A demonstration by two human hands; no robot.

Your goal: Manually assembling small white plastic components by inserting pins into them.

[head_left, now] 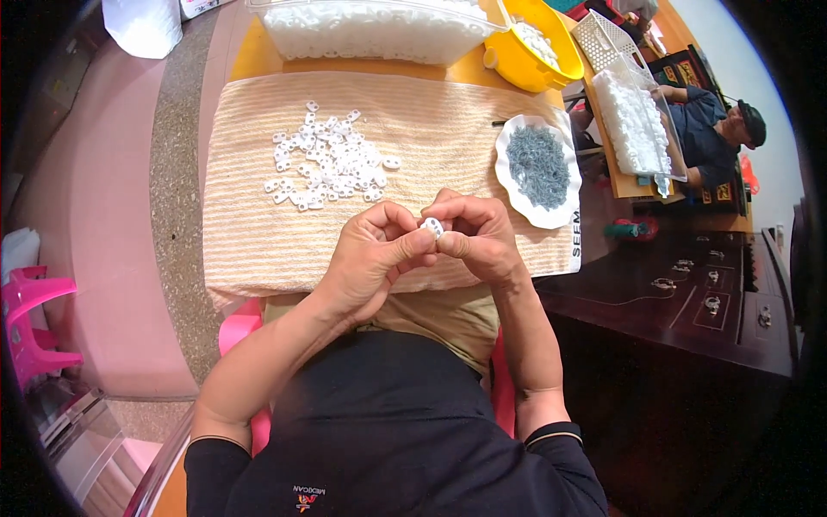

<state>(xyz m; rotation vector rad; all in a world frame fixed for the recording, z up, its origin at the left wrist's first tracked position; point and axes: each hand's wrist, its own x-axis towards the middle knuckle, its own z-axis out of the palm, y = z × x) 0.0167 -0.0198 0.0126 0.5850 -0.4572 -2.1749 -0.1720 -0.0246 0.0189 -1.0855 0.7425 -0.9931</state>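
Note:
Pinched between both my hands is a small white plastic piece [433, 227] with dark holes in its face. My left hand [370, 254] grips it from the left with thumb and fingers. From the right, the thumb and forefinger of my right hand [479, 239] close on the same piece; whether they also hold something smaller is hidden. Beyond my left hand lies a loose pile of similar white two-holed pieces [332, 159] on a striped towel [241, 241]. A white scalloped dish [508, 188] to the right holds many small grey-blue bits [538, 168].
A clear bin [370, 53] full of white pieces stands at the far edge, beside a yellow basin [521, 73]. A short dark stick [499, 123] lies near the dish. At right, another person [719, 129] sits by a second bin [633, 121]. Pink stools [39, 319] stand left.

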